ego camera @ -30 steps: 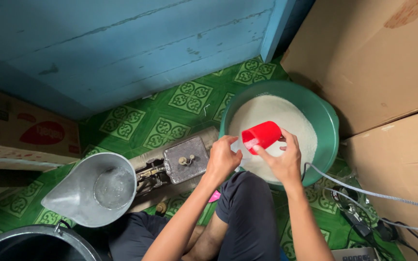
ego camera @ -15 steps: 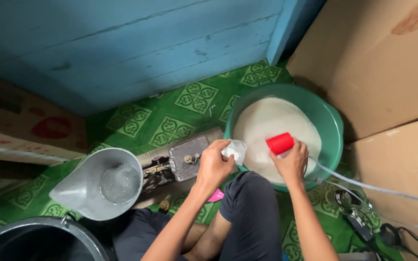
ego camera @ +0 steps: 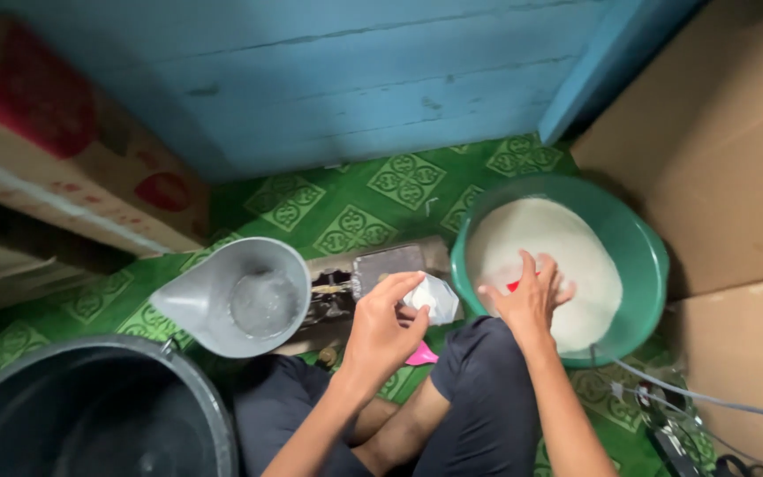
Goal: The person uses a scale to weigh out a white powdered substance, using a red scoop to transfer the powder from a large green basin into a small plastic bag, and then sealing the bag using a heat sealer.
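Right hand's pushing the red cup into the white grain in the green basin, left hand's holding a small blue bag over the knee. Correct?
Almost. The head view shows the bag in the left hand is clear plastic, whitish, not blue. The rest holds: the right hand presses the red cup, mostly hidden under it, into the white grain in the green basin.

A blue plank wall (ego camera: 355, 79) fills the top of the frame; green patterned floor covering (ego camera: 355, 203) lies below, with cardboard boxes (ego camera: 726, 150) at right.

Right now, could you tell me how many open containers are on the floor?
3: a green basin of white grains at right, a grey jug in the middle, a black bucket bottom left. Others may be hidden.
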